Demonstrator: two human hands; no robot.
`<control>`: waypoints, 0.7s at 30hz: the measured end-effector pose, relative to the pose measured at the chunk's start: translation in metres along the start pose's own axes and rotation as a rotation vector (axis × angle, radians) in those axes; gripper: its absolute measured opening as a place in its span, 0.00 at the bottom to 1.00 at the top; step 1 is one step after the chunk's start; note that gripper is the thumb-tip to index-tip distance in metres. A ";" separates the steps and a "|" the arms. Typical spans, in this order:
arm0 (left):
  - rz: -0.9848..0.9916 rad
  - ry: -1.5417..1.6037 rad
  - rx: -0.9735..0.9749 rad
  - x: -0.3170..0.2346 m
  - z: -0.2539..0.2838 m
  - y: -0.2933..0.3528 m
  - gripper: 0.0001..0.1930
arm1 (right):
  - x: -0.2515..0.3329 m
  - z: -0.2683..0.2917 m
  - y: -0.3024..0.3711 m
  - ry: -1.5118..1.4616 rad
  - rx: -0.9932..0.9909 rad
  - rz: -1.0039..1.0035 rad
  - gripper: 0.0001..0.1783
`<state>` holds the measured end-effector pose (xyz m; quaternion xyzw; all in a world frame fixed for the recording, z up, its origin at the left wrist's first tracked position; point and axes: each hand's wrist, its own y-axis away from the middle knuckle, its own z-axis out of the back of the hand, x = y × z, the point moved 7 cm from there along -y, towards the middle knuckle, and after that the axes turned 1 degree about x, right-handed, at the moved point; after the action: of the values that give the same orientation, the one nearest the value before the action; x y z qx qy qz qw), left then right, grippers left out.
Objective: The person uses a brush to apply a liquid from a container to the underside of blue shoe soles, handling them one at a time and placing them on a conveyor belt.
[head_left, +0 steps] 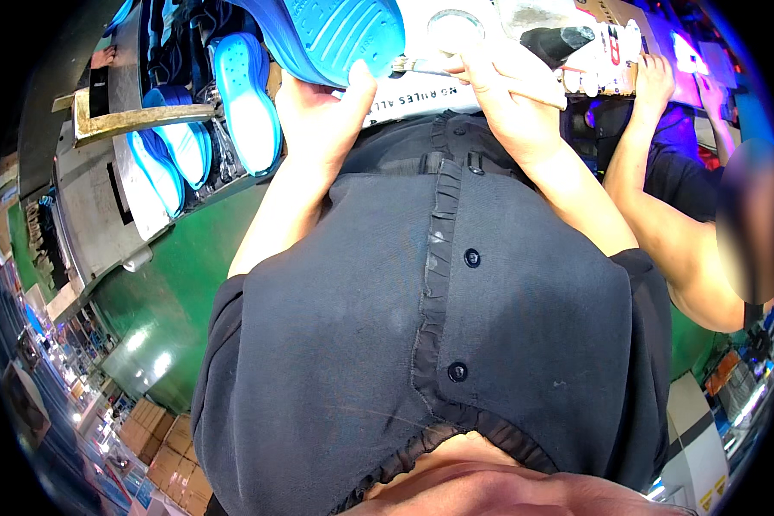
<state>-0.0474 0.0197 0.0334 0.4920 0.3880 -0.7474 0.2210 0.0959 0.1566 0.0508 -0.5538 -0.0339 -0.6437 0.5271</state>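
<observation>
At the top of the head view, my left hand (322,125) is closed on the edge of a blue shoe sole (340,39), its thumb pressed on the ridged face. My right hand (518,107) grips a thin brush (426,65) with a pale handle. The brush's bristle end points left, close to the sole's edge; whether they touch I cannot tell. Just beyond my right hand is a white container with a round rim (456,27). Beneath the sole and brush lies a white printed strip (413,96).
Several blue soles (248,103) with pale inner faces rest on a rack or belt to my left, beside a worn curved bar (146,125). A dark pointed object (559,41) lies beyond my right hand. A co-worker's arm (654,172) reaches in at the right.
</observation>
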 end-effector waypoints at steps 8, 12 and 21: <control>-0.046 -0.047 0.007 -0.001 0.002 0.002 0.20 | -0.010 0.009 0.007 -0.067 -0.026 -0.049 0.13; 0.007 0.002 0.010 -0.004 0.001 0.004 0.19 | 0.004 0.001 0.001 0.023 0.002 0.062 0.12; -0.020 -0.058 0.025 -0.006 0.000 -0.004 0.18 | -0.016 0.018 0.007 -0.069 -0.090 -0.080 0.12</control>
<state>-0.0479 0.0217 0.0404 0.4689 0.3769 -0.7683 0.2185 0.1108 0.1752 0.0422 -0.5970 -0.0452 -0.6456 0.4741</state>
